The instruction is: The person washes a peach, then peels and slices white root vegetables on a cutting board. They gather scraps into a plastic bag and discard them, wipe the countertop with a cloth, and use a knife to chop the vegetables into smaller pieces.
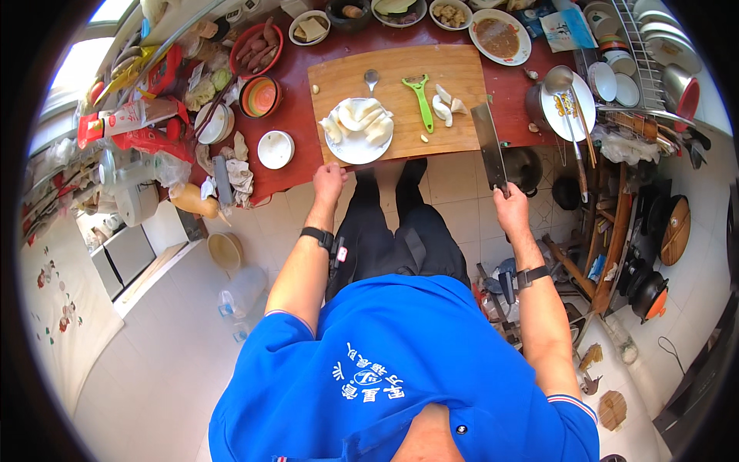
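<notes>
My right hand (511, 211) grips the handle of a Chinese cleaver (489, 141), whose blade points up beside the right edge of a wooden cutting board (346, 75). Near the board's lower left corner, my left hand (330, 183) has its fingers curled at the table edge; whether they pinch anything is hidden. A white plate (352, 155) on the board carries several pale peeled pieces of a fruit or vegetable (365, 118). More pale pieces (443, 110) lie right of a green peeler (424, 104). Above the plate rests a metal spoon (371, 81).
The red table (294, 138) holds a small white bowl (276, 149), an orange bowl (260, 96) and a red basin of sweet potatoes (257, 46). A plate of brown sauce (500, 37) stands behind. At right, a ladle (559, 81) and chopsticks lie across a plate on a pot.
</notes>
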Demonstrator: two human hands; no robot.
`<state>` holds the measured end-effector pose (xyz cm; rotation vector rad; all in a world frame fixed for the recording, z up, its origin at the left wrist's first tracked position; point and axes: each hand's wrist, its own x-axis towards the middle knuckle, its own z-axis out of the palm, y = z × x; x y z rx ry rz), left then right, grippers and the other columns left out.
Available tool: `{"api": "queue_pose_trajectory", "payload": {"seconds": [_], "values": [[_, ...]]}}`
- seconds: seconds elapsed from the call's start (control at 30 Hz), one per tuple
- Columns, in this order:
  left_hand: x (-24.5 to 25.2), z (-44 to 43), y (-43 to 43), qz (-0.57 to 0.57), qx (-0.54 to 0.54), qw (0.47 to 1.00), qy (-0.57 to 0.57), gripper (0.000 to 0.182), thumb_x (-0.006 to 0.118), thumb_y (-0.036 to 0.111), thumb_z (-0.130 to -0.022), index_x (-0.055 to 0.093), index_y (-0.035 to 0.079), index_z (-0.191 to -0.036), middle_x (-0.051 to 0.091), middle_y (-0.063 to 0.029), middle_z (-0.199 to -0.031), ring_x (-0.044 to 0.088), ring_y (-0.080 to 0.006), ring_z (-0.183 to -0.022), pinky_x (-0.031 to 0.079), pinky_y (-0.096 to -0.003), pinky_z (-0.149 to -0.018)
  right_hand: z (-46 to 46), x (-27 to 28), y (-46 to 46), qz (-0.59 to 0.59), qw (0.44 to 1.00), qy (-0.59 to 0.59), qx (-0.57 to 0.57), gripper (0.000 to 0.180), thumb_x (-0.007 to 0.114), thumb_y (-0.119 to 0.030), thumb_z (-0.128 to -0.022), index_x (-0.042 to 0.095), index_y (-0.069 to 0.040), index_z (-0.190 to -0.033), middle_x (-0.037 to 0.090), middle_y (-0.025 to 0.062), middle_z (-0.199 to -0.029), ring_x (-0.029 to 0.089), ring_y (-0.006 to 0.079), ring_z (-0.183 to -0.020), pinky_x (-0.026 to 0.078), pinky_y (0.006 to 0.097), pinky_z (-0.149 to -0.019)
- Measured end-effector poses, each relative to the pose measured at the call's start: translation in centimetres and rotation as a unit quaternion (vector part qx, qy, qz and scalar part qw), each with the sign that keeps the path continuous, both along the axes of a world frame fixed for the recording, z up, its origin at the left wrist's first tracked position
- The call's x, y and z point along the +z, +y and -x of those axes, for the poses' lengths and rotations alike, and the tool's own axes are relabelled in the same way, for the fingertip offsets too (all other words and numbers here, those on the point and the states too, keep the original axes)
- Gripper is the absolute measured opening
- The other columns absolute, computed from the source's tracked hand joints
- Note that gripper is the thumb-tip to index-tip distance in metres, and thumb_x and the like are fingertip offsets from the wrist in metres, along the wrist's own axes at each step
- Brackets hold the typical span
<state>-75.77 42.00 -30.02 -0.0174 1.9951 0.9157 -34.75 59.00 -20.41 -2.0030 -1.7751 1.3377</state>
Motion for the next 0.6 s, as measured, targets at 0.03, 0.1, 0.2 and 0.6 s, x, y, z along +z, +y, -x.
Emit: {"api": "queue_pose_trajectory", "payload": {"seconds": [0.03, 0.1, 0.2, 0.6], "values": [[-0.5, 0.5, 0.2, 0.003, 0.011, 1.0, 0.003, 0.035, 0.055, 0.028, -0.106, 0.063, -0.006, -0.115, 0.074, -0.0118, -0.097, 0.071, -0.016, -0.074, 0.055, -0.029, -0.061, -0.2, -0.1, 0.0, 0.012, 1.0, -0.003, -0.002, 0.023, 0.069, -0.019, -0.092, 0.071, 0.0, -0.106, 0.068, 0.0063, -0.074, 0.06, 0.0137, -0.066, 0.05, 0.0343, -0.064], [-1.1, 1.0, 0.7, 0.009, -0.017, 0.999, 0.028, 0.033, 0.055, 0.026, -0.105, 0.064, -0.005, -0.111, 0.076, -0.0114, -0.091, 0.071, -0.0166, -0.07, 0.056, -0.031, -0.063, -0.4, -0.2, 0.0, 0.007, 0.999, -0.021, 0.026, 0.023, 0.07, -0.019, -0.093, 0.071, 0.0, -0.106, 0.068, 0.0058, -0.074, 0.059, 0.0137, -0.066, 0.05, 0.0338, -0.064], [-1.0, 1.6, 1.2, 0.007, -0.062, 0.996, 0.064, 0.031, 0.055, 0.024, -0.104, 0.064, -0.005, -0.109, 0.076, -0.0107, -0.085, 0.072, -0.0169, -0.068, 0.057, -0.0323, -0.065, -0.2, -0.3, 0.3, 0.007, 0.999, -0.025, 0.035, 0.022, 0.07, -0.018, -0.093, 0.071, 0.0, -0.105, 0.067, 0.0047, -0.073, 0.058, 0.012, -0.066, 0.049, 0.0328, -0.063], [-0.1, 5.7, -5.2, -0.028, 0.196, 0.979, -0.053, 0.035, 0.054, 0.026, -0.106, 0.061, -0.003, -0.123, 0.075, -0.0144, -0.106, 0.072, -0.0152, -0.081, 0.055, -0.0255, -0.064, 1.4, 2.6, 2.5, 0.071, 0.997, -0.013, 0.01, 0.012, 0.066, -0.013, -0.097, 0.066, -0.002, -0.094, 0.056, -0.0056, -0.073, 0.047, 0.0053, -0.067, 0.042, 0.0274, -0.06]]}}
